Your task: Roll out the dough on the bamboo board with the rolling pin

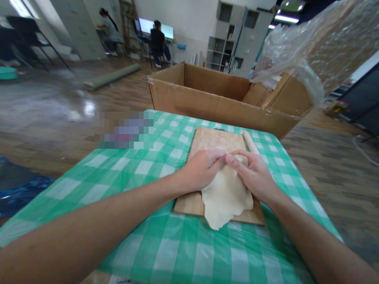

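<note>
A flat, pale sheet of dough [225,197] with an uneven edge lies over a wooden cutting board [217,138], and its lower tip reaches past the board's near edge. My left hand [203,167] is closed in a pinch at the dough's far edge. Right beside it, my right hand [254,173] pinches the same edge between thumb and fingers; the two hands' fingertips meet. Part of the dough's far side is hidden by my hands. Along the board's right side rests a rolling pin [249,141], its near end hidden by my right hand.
The table wears a green and white checked cloth [166,150]. Beyond its far edge stands a large open cardboard box [207,100], with bubble wrap [331,47] at the right. A blurred-out item [126,132] sits at the table's left edge. Two people sit in the background.
</note>
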`<control>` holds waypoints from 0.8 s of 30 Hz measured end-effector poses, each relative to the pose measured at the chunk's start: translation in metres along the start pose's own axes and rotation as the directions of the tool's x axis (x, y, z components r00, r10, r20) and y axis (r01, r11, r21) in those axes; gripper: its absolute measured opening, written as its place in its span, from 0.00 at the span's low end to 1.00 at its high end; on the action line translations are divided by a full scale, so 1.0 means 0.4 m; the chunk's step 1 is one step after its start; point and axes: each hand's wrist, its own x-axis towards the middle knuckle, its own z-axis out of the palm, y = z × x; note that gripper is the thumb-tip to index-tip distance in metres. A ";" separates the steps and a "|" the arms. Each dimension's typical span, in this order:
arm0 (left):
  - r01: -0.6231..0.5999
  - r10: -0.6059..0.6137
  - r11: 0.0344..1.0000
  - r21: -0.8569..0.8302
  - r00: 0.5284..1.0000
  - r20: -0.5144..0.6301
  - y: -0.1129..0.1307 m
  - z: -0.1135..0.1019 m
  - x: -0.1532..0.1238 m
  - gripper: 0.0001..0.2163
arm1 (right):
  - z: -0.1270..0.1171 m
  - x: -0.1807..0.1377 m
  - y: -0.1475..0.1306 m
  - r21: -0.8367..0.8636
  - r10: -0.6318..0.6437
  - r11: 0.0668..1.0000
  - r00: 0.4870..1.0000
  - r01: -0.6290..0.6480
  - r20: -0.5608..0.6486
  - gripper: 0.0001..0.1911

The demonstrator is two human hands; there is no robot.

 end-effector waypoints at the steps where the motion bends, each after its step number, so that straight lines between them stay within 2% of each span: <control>1: -0.008 0.008 1.000 0.011 1.000 -0.003 0.003 0.000 0.000 0.17 | 0.001 -0.001 -0.003 -0.030 -0.013 0.999 1.000 0.013 -0.001 0.20; 4: 0.004 -0.004 1.000 0.010 1.000 0.001 0.008 -0.004 0.002 0.18 | 0.004 -0.004 -0.013 -0.125 -0.064 0.991 0.996 0.056 -0.066 0.25; 7: 0.066 -0.062 0.991 -0.113 0.997 0.036 0.003 -0.008 0.003 0.20 | 0.003 -0.005 -0.017 -0.193 -0.116 0.977 0.986 0.091 -0.121 0.26; 11: 0.231 -0.185 0.892 -0.387 0.971 0.155 -0.019 -0.012 -0.003 0.21 | -0.011 0.000 -0.009 -0.093 -0.060 0.995 0.963 0.036 -0.264 0.25; 13: 0.271 -0.224 0.852 -0.447 0.962 0.157 -0.027 -0.015 -0.007 0.20 | -0.018 0.002 -0.003 -0.016 -0.015 1.000 0.959 0.011 -0.282 0.25; 16: 0.211 -0.202 0.896 -0.391 0.977 0.064 -0.025 -0.018 -0.011 0.18 | -0.022 0.002 0.008 -0.014 0.026 0.999 0.980 -0.029 -0.199 0.23; 18: 0.188 -0.190 0.923 -0.336 0.981 0.028 -0.017 -0.020 -0.012 0.18 | -0.022 0.001 0.016 -0.053 0.040 0.997 0.982 -0.051 -0.186 0.23; 22: 0.310 -0.312 0.882 -0.356 0.949 0.053 -0.008 -0.028 -0.012 0.19 | -0.021 -0.003 0.024 -0.041 0.008 0.999 0.972 -0.018 -0.235 0.24; 24: 0.355 -0.376 0.853 -0.383 0.926 0.020 -0.008 -0.030 -0.009 0.20 | -0.019 -0.004 0.023 -0.020 -0.014 1.000 0.967 0.010 -0.253 0.24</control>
